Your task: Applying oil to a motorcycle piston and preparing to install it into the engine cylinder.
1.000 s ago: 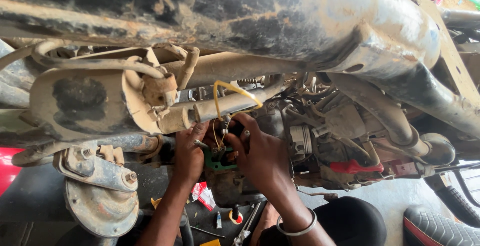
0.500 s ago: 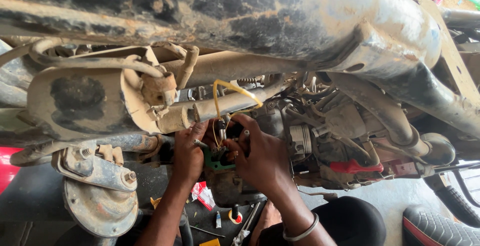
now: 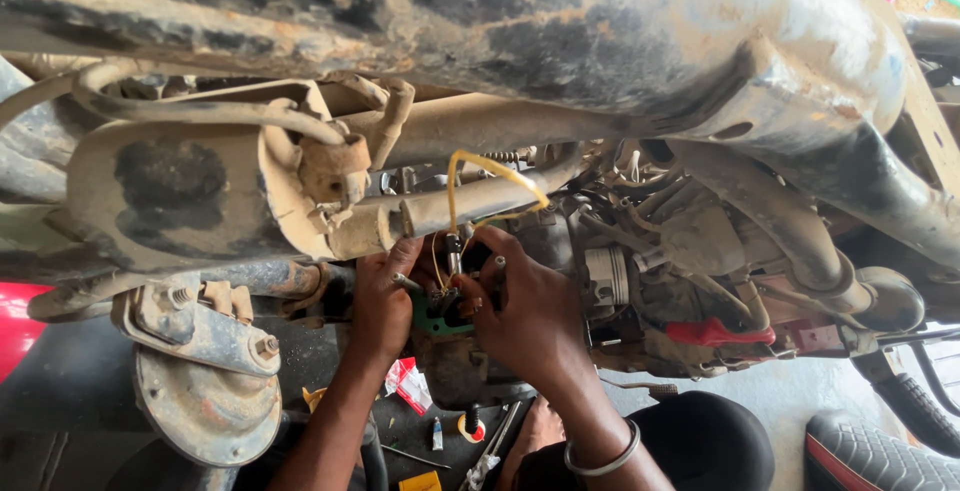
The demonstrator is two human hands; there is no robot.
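gripping a green part (image 3: 440,316), both hands (image 3: 385,301) (image 3: 525,316) beneath a yellow hose (image 3: 490,171).

red-and-white packet (image 3: 408,383) crumpled on floor, near centre; small yellow box (image 3: 421,481) at near edge, right of it.

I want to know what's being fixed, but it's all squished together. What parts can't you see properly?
Head view only:
- Small green part: mostly covered by the left hand and right hand.
- Right fingertips: buried among the engine parts.
- Yellow hose: its lower end disappears behind the fingers.
- Tools on the floor: too small, partly behind the arms.
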